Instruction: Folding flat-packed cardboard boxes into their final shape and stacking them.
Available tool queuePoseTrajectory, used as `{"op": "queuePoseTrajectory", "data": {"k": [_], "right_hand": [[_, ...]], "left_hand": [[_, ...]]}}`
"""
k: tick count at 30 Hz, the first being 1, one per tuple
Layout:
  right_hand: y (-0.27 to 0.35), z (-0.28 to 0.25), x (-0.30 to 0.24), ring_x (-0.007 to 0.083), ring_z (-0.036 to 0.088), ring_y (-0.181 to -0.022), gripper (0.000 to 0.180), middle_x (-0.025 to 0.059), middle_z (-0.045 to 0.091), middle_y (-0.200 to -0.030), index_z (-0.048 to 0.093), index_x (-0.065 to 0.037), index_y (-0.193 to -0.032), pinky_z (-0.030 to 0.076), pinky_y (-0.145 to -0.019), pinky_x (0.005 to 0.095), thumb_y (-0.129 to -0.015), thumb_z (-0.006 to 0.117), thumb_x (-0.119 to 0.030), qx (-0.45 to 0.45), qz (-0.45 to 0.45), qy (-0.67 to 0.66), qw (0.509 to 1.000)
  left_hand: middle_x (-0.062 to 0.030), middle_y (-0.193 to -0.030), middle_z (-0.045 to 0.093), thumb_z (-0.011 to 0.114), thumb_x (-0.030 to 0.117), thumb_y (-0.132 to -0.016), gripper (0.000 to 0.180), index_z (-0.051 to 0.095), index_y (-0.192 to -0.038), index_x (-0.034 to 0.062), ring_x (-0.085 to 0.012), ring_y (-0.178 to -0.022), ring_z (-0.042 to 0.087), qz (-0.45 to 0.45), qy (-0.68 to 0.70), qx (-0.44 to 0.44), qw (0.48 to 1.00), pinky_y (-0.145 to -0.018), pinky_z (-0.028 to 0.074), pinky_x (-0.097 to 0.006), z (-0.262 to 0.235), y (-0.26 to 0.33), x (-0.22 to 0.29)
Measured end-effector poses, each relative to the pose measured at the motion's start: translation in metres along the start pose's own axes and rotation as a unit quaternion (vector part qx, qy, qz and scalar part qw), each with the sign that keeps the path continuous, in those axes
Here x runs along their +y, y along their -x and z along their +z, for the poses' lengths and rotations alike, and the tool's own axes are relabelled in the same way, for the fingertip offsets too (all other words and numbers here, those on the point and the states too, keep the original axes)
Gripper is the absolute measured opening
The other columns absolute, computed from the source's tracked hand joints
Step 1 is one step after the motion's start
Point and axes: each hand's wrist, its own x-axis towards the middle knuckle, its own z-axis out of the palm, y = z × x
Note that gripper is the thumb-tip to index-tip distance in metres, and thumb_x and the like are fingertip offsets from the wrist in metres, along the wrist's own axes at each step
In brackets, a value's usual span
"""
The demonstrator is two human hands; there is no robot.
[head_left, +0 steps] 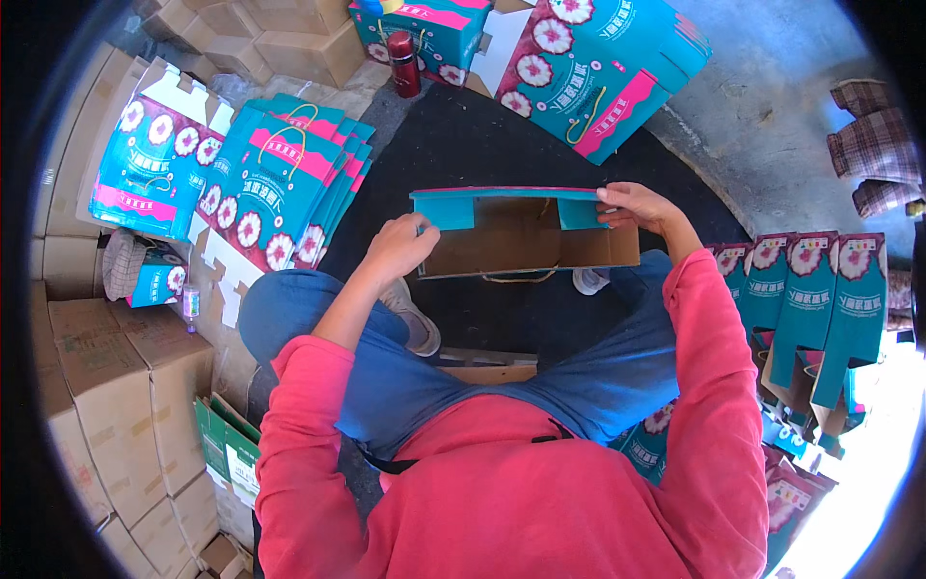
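Between my knees, above a dark mat [540, 333], is a teal and pink gift box [492, 246] with its brown cardboard inside facing up. Two short teal flaps fold in at its far corners, and a loop of cord shows at its near side. My left hand [403, 241] grips the box's left end with bent fingers. At the far right corner my right hand [637, 206] pinches the edge beside a flap, thumb on top. The box's outer faces are mostly hidden from view.
Flat teal box blanks with cord handles [260, 193] lie at the left. Brown cartons [125, 396] are stacked behind them. A red flask [403, 66] stands near teal boxes [608, 68] at the far side. Several standing teal boxes [808, 280] line the right.
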Motion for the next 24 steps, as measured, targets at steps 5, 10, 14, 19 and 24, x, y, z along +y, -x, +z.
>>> {"op": "queuePoseTrajectory", "data": {"k": [5, 10, 14, 19, 24], "right_hand": [[-0.002, 0.004, 0.013, 0.0269, 0.06, -0.119, 0.108, 0.02, 0.051, -0.141, 0.035, 0.0, -0.153, 0.053, -0.097, 0.0387, -0.075, 0.085, -0.055, 0.026, -0.058, 0.179, 0.982], [-0.007, 0.011, 0.007, 0.0334, 0.058, -0.123, 0.11, 0.0221, 0.051, -0.141, 0.035, -0.004, -0.153, 0.053, -0.097, 0.043, -0.069, 0.089, -0.05, 0.086, -0.084, 0.395, 0.911], [-0.009, 0.054, -0.005, 0.0388, 0.056, -0.125, 0.107, 0.0225, 0.053, -0.137, 0.041, -0.009, -0.149, 0.051, -0.099, 0.0475, -0.064, 0.09, -0.051, 0.175, -0.076, 0.654, 0.732], [-0.021, 0.067, -0.007, 0.0359, 0.062, -0.118, 0.092, 0.017, 0.06, -0.121, 0.051, -0.006, -0.13, 0.055, -0.093, 0.0448, -0.059, 0.095, -0.046, 0.213, -0.068, 0.685, 0.693], [-0.034, 0.062, 0.007, 0.0361, 0.067, -0.107, 0.091, 0.0175, 0.061, -0.117, 0.049, -0.003, -0.127, 0.058, -0.087, 0.0425, -0.06, 0.095, -0.044, 0.207, -0.096, 0.672, 0.705]], "left_hand": [[-0.0294, -0.118, 0.066, 0.051, 0.03, -0.091, 0.049, 0.065, -0.119, -0.0068, -0.0399, -0.114, 0.064, 0.053, 0.02, 0.036, 0.998, -0.101, 0.047, -0.043, 0.003, 0.005, -0.007], [-0.0303, -0.117, 0.066, 0.05, 0.028, -0.089, 0.047, 0.064, -0.118, -0.007, -0.0411, -0.113, 0.063, -0.01, 0.024, 0.001, 1.0, -0.1, 0.047, -0.045, -0.004, 0.002, -0.006], [-0.031, -0.115, 0.066, 0.049, 0.033, -0.094, 0.048, 0.062, -0.118, -0.0064, -0.0418, -0.115, 0.061, -0.025, 0.012, 0.012, 1.0, -0.099, 0.046, -0.046, -0.006, 0.004, -0.013], [-0.0294, -0.114, 0.063, 0.04, 0.052, -0.102, 0.063, 0.062, -0.121, -0.003, -0.041, -0.113, 0.059, 0.02, 0.044, 0.048, 0.998, -0.1, 0.044, -0.046, 0.006, -0.001, 0.0], [-0.0255, -0.111, 0.061, 0.032, 0.061, -0.102, 0.073, 0.064, -0.124, -0.0011, -0.0394, -0.11, 0.058, 0.055, 0.031, 0.011, 0.998, -0.1, 0.044, -0.046, 0.015, 0.0, -0.002]]}}
